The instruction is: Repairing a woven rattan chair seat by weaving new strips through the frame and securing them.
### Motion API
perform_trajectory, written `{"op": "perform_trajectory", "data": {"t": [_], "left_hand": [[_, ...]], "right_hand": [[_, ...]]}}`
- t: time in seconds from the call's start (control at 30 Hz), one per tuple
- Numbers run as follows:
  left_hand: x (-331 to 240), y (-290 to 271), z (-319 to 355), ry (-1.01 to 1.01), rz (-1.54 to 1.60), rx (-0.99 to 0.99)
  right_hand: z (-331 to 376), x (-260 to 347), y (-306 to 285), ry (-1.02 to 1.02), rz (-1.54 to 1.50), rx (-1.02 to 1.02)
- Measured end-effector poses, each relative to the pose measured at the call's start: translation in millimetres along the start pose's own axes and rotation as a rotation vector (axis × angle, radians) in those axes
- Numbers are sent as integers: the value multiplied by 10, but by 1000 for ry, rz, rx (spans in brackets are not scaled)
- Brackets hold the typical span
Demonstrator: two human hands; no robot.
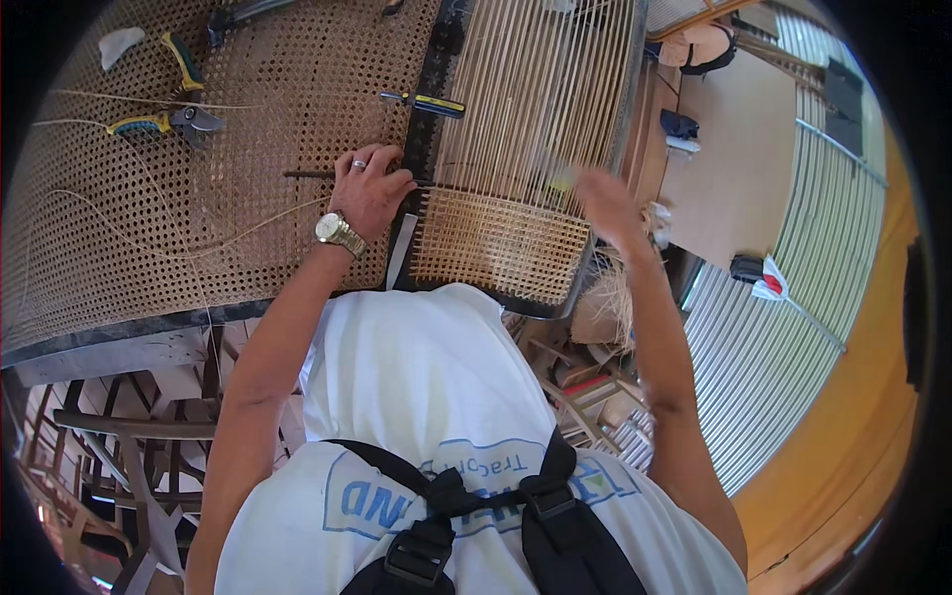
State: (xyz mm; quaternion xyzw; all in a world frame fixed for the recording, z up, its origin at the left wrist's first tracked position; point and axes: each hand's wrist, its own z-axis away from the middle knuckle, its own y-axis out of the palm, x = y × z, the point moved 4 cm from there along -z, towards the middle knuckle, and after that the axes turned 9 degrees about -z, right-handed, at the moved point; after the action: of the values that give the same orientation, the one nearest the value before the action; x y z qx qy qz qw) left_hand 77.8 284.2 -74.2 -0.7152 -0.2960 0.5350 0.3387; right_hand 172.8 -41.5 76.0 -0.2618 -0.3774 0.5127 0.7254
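Cane webbing (253, 178) | yellow-handled shears (186, 118) atop | screwdriver (432, 105), metal strip (401, 252) near hands (372, 193)

Wide woven cane panel (297, 89) carries everything, with a black bar (422, 144) dividing it from the cane strung to the right. On the panel, left: garden shears (186, 116), a white scrap (120, 47), a loose cane strand (193, 256) — curving. Dark tool (238, 18) at the top edge, thin dark rod (305, 176) farther down. Screwdriver (428, 103) lies across the bar — flat metal strip (401, 252) near its front end.
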Motion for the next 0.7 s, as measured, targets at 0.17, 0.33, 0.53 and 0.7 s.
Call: {"op": "perform_trajectory", "data": {"t": [0.17,0.33,0.53,0.7], "left_hand": [[-2,-15,62,11,-17,18],[-496,-254,9,-4,285,52],[-1139,-313,362,12,497,547],[-1315,-119,673,-273,1014,800]], "right_hand": [[216,135,-213,-63,-70,229],[770,506,-153,-26,-216,199],[1119,742,391,-278,-490,326],[1181,426,909,-194,-1079,316]]}}
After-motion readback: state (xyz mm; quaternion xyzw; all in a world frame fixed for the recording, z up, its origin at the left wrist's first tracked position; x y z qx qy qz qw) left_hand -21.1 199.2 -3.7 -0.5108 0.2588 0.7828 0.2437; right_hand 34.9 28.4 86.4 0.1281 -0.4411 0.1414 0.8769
